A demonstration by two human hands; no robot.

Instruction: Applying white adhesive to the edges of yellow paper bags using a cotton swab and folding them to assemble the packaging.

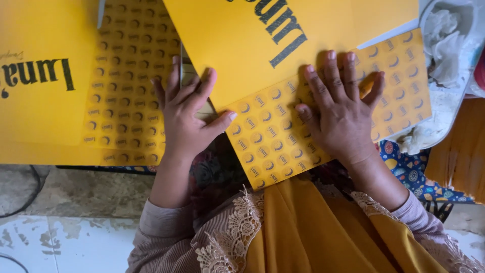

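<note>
Across the top of the view, lying flat: a big yellow printed card (242, 45), its lower corner pointing down between the two hands. At far left, lying beside it, another yellow printed card (40, 101), overlapping a sticker sheet (126, 101) of small round labels. Slanting across the middle, tucked partly under the big card: a second yellow sticker sheet (273, 141), covered in rows of round stickers. Pressing down flat on that sheet, the right hand (343, 114), fingers (333, 71) spread apart, gripping nothing, fingertips touching the big card's edge. Resting palm down just beside, the left hand (187, 119), fingers loosely spread, thumb touching the slanted sheet's upper corner, holding nothing. At top right, sitting apart, a pale tray (444, 101) holding crumpled white scraps (447, 38).
</note>
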